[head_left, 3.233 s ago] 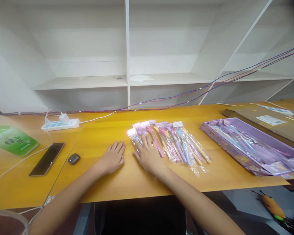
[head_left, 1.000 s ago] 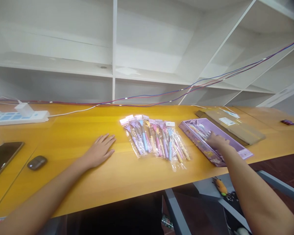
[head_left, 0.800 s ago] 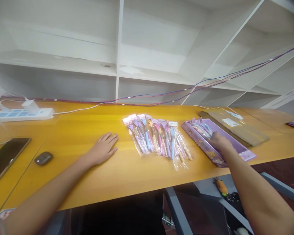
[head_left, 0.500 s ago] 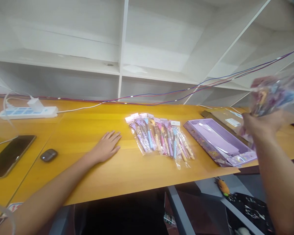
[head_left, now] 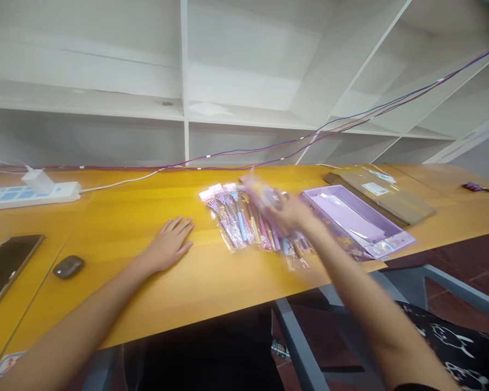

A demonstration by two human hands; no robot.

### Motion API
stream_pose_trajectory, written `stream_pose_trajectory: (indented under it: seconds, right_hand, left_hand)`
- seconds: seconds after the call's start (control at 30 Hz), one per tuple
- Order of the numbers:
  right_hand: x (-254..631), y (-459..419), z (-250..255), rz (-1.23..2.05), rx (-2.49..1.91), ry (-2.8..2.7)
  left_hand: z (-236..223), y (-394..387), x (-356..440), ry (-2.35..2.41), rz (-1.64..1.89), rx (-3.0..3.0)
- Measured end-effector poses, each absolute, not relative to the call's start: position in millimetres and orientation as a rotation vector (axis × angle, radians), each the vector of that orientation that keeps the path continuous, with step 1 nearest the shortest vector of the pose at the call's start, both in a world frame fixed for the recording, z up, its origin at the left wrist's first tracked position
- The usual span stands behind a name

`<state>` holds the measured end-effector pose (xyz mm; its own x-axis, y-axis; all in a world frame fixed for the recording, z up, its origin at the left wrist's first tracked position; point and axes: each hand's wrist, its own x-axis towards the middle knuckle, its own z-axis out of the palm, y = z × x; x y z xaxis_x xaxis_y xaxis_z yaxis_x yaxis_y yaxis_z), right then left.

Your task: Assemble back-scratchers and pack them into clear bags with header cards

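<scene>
My left hand (head_left: 167, 247) lies flat on the yellow table (head_left: 146, 293), fingers stretched out, holding nothing. My right hand (head_left: 291, 213) is blurred by motion above the right part of a row of clear packets with coloured pens (head_left: 236, 222). It grips a bunch of the same packets (head_left: 263, 195). To its right lies a purple box (head_left: 362, 228), with only a purple sheet showing inside.
A white power strip (head_left: 28, 193) with a plugged charger sits at the back left. A dark phone (head_left: 4, 269) and a small dark case (head_left: 68, 266) lie at the left. A brown cardboard parcel (head_left: 385, 196) lies behind the purple box. White shelves stand behind the table.
My right hand reached into the purple box, lifted a bunch of packets out high to the right, then swung left over the row on the table. My left hand stayed flat.
</scene>
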<state>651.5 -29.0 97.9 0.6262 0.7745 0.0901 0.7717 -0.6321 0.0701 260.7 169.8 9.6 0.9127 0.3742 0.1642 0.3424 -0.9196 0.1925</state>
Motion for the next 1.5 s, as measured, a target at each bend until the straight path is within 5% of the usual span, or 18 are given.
stream_pose_trajectory:
  seconds: [0.17, 0.43, 0.57, 0.7, 1.2, 1.37, 1.5]
  right_hand:
    - [616, -13, 40, 0.135, 2.94, 1.343]
    - [621, -11, 66, -0.019, 2.889, 1.228]
    - [569, 6, 92, 0.271, 2.723, 1.551]
    - [504, 33, 111, 0.087, 2.649, 1.84]
    - [465, 47, 62, -0.047, 2.59, 1.896]
    - [464, 47, 63, -0.204, 2.836, 2.079]
    - [458, 48, 56, -0.669, 3.179, 2.486]
  left_hand:
    - [9, 167, 259, 0.532, 0.306, 2.92]
    - [10, 176, 260, 0.473, 0.36, 2.872]
    - [21, 188, 264, 0.429, 0.383, 2.785]
    - [35, 189, 257, 0.52, 0.509, 2.723]
    - [40, 184, 235, 0.477, 0.384, 2.744]
    - [49, 165, 241, 0.487, 0.633, 2.695]
    - [54, 136, 246, 0.454, 0.623, 2.522]
